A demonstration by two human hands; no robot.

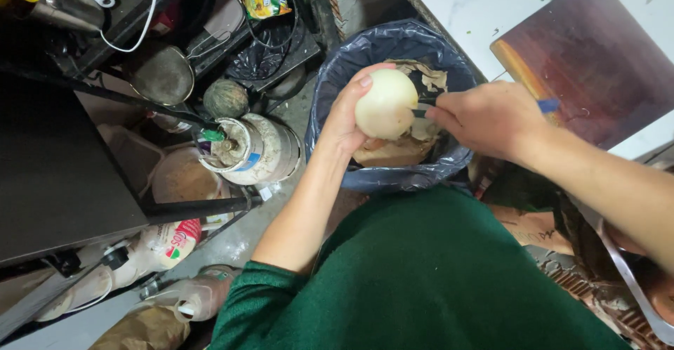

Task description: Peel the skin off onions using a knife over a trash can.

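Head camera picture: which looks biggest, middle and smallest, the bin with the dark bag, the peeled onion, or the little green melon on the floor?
1. Bin with the dark bag, clearly the largest.
2. Peeled onion, held in the left hand.
3. Green melon.

The onion and melon look close in size, and the onion sits nearer the camera, so their order is unsure.

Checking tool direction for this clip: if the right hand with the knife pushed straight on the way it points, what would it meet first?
The right hand points its knife blade leftward into the peeled onion, which the left hand cups over the lined bin. The onion comes first; the blade seems already touching it.
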